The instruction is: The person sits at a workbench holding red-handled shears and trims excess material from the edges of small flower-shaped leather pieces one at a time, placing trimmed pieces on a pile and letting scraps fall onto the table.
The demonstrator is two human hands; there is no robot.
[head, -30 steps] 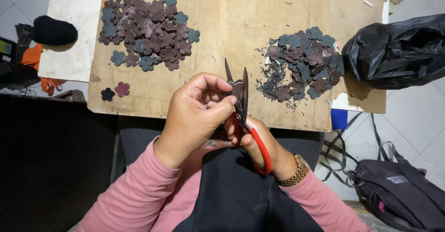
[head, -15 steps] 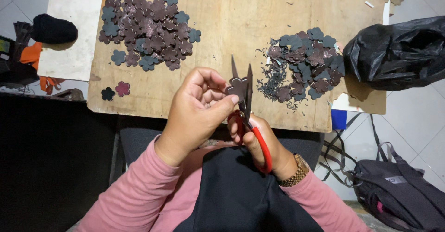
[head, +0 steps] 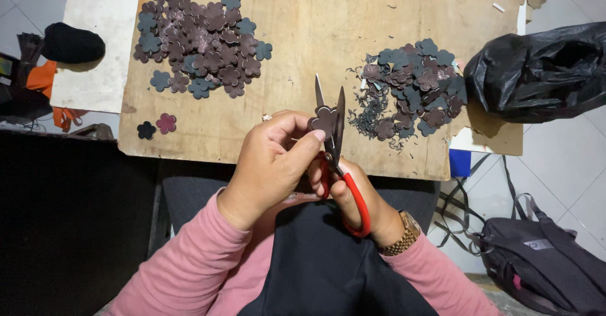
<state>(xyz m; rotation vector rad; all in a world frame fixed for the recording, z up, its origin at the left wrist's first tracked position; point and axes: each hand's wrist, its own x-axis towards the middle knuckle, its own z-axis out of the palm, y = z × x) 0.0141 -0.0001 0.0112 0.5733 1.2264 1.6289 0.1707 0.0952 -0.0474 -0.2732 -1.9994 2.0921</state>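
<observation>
Near the middle of the frame, the left hand [head: 271,164] pinches a small dark flower-shaped piece [head: 323,119] between thumb and fingertips, holding it up just above the near edge of the wooden board [head: 303,44]. The right hand [head: 353,196] is wrapped around the red handles of a pair of scissors [head: 334,145], fingers through the loops; the blades stand parted in a narrow V, pointing toward the top of the frame, with the flower piece set between them against the right blade.

In the upper left of the board lies a big pile of flower pieces [head: 199,41], brownish and grey-blue. To the right of centre sits a second pile [head: 413,79], mixed with thin curly trimmings. Two single flowers [head: 158,126], one dark and one pinkish, lie at the lower left corner of the board. A black plastic bag [head: 543,70] rests at the right edge, and a dark backpack [head: 543,265] sits on the floor in the lower right. A gold wristwatch [head: 404,237] shows on the right wrist.
</observation>
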